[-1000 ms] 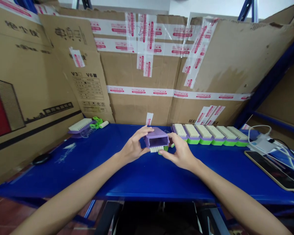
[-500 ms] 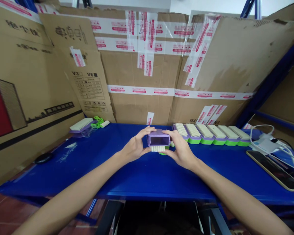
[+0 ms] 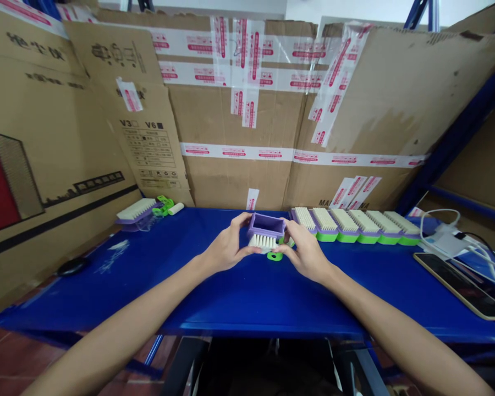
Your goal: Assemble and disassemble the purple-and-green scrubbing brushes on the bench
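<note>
Above the middle of the blue table (image 3: 247, 297), both hands hold a purple brush (image 3: 266, 231) with white bristles and a green part at its lower edge. My left hand (image 3: 227, 248) grips its left side and my right hand (image 3: 306, 254) grips its right side. The brush's hollow purple back faces up toward me, with the bristles below. A row of several finished brushes (image 3: 355, 225), purple and green with bristles up, lies just to the right of my hands.
Taped cardboard boxes (image 3: 247, 110) wall the table at the back and left. A lone brush (image 3: 135, 210) with green and white small parts (image 3: 168, 207) lies at back left. A phone (image 3: 462, 286), white cables (image 3: 449, 234) and a dark object (image 3: 69, 267) sit near the edges.
The brush has tilted in my hands, so its open purple back now faces upward, and it has moved slightly away from me. Both hands stay on it.
</note>
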Tool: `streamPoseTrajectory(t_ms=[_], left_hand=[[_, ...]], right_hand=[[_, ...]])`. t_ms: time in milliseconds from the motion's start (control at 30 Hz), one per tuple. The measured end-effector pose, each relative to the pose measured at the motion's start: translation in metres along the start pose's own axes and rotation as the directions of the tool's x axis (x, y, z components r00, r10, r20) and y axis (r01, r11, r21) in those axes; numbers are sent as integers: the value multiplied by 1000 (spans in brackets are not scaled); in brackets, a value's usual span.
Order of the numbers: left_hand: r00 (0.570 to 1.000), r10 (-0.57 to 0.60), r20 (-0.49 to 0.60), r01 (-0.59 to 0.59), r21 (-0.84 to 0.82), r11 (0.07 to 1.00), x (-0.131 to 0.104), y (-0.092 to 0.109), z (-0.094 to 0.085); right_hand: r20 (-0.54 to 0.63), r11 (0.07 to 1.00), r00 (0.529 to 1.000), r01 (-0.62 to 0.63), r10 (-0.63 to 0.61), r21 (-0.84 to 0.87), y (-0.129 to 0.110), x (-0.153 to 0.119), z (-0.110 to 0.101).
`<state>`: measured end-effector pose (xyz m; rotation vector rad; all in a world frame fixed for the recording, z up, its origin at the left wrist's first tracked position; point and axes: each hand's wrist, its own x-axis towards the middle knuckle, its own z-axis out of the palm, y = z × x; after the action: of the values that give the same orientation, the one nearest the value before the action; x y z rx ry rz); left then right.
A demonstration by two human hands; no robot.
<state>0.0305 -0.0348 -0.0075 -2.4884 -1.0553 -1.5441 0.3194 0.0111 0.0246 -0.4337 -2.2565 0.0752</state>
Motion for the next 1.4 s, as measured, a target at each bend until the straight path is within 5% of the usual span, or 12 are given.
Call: streamPoseTrajectory(t_ms=[267,467,733,967,1100,1400], left_hand=[[946,-323,32,308,-401,863,10,24,7],[746,-642,177,585,-634,505,20,24,13],[567,-767,298,682,-692,235,24,12,5],[526,-745,411,689,-719,90,27,16,0],[512,-716,475,745,-660,96,27,21,-1],[547,-729,411,809,-482,336,26,28,-2]], right_hand=[[98,988,985,-145,141,42,-5,2,1],[189,988,970,-157,153,3,-3,3,2],[325,996,945,-6,35,-88,-5,0,4],[327,1000,945,24,-22,-1,-11,2,0],[296,998,955,-3,-14,59,-11,1,1],[277,988,960,-82,43,130,-6,-5,8]])
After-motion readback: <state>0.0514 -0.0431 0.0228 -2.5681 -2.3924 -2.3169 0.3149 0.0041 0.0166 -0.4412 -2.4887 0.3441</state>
